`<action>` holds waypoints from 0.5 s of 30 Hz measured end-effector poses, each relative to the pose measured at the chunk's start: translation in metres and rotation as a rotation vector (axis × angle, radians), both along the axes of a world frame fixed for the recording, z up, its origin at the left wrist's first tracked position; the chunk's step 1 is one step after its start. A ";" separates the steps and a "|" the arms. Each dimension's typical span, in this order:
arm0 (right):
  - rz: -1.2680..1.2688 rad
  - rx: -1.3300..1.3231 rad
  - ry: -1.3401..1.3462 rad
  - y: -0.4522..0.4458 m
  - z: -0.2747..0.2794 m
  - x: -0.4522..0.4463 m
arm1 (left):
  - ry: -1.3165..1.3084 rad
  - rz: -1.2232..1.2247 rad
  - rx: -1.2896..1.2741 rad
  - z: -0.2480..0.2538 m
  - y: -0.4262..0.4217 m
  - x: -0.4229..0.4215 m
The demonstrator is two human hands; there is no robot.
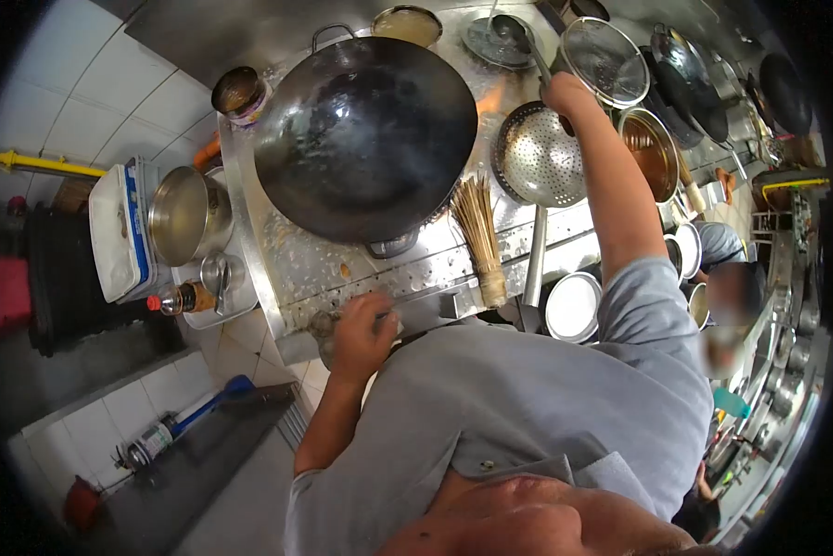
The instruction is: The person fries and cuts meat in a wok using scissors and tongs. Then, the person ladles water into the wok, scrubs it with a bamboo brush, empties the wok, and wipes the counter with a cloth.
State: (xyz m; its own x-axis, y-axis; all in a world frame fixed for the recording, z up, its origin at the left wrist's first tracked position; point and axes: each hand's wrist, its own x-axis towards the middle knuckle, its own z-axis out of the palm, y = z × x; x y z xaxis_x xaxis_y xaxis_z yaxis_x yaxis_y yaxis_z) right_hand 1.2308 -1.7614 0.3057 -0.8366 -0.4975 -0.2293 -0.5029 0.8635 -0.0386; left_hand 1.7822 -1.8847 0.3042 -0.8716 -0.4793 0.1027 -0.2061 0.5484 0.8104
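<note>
My right hand [569,96] is stretched far forward, its fingers wrapped round the handle of a ladle [509,30]. The ladle's bowl is over a round metal container [487,43] at the back of the stove, where a thin stream of liquid comes down. Low at the stove's front edge, my left hand [365,332] has loosely bent fingers with the thumb apart, and nothing shows in it. A big dark wok [365,139] sits on the burner ahead of it. Between my hands lie a bamboo wok brush [479,236] and a perforated strainer [541,157] with a long handle.
Flame [492,98] shows right of the wok. A mesh sieve [605,61] rests above a pot of brown liquid [648,153]. At left stand a steel pot [186,215] and a red-capped bottle [177,299]. White bowls [574,306] and another person [727,269] are at right.
</note>
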 end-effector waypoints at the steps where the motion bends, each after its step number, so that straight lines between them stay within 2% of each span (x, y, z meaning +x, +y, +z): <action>1: 0.013 -0.004 -0.009 -0.013 -0.005 -0.007 | 0.023 -0.005 -0.028 0.006 0.003 -0.004; 4: 0.096 0.283 -0.103 -0.038 -0.025 -0.027 | 0.047 -0.023 -0.100 0.021 0.004 -0.017; 6: -0.497 -0.708 -0.998 -0.028 -0.042 -0.049 | 0.042 -0.003 -0.103 0.020 0.003 -0.020; 8: -0.639 -1.165 -1.139 -0.021 -0.025 -0.031 | 0.041 0.012 -0.101 0.021 0.001 -0.016; 9: -0.622 -1.158 -1.143 -0.017 -0.025 -0.033 | 0.044 0.007 -0.081 0.021 0.000 -0.015; 11: -0.763 -1.265 -1.371 -0.004 -0.026 -0.045 | 0.060 0.009 -0.063 0.017 -0.004 -0.013; 14: -0.745 -1.272 -1.311 0.011 -0.012 -0.031 | 0.112 0.013 -0.120 0.003 -0.010 -0.020; 15: -0.637 -1.328 -1.241 0.018 0.006 -0.006 | 0.147 0.010 -0.189 0.000 -0.011 -0.031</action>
State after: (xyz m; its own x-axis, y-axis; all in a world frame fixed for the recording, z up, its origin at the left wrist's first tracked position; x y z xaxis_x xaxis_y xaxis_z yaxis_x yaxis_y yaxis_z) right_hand 1.2248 -1.7429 0.3119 -0.6292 -0.5612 -0.5377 0.6488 0.0018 -0.7610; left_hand 1.7515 -1.8954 0.3045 -0.8363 -0.4478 0.3164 -0.0998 0.6918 0.7152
